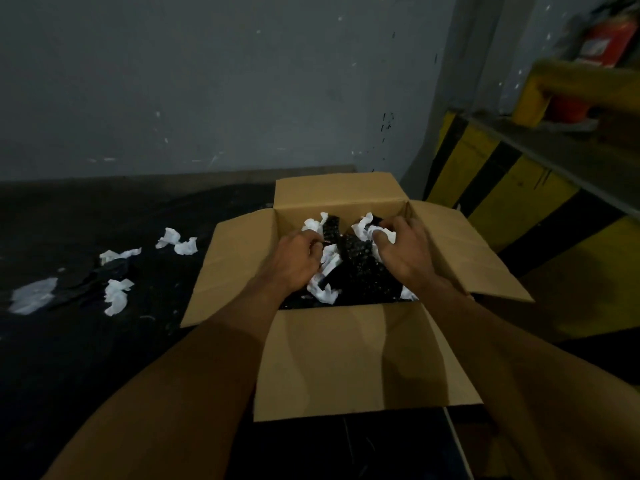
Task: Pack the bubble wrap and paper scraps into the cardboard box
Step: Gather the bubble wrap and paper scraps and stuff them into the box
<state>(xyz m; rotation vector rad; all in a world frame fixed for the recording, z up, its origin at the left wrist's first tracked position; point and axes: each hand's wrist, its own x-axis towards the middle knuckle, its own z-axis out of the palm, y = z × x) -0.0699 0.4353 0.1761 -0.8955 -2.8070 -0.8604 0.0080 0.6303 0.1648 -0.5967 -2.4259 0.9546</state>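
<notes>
An open cardboard box (346, 358) stands on the dark floor with its four flaps spread out. Inside lie black bubble wrap (360, 268) and crumpled white paper scraps (323, 292). Both hands are down inside the box. My left hand (294, 259) has its fingers curled over white paper at the left side of the pile. My right hand (403, 247) pinches a white paper wad (382, 233) at the right side. More white paper scraps (117, 296) lie loose on the floor to the left of the box.
A dark piece of wrap (100, 275) and a pale sheet (33, 294) lie on the floor at the far left. A grey wall stands behind. A yellow and black striped barrier (512, 188) and a red fire extinguisher (602, 39) are on the right.
</notes>
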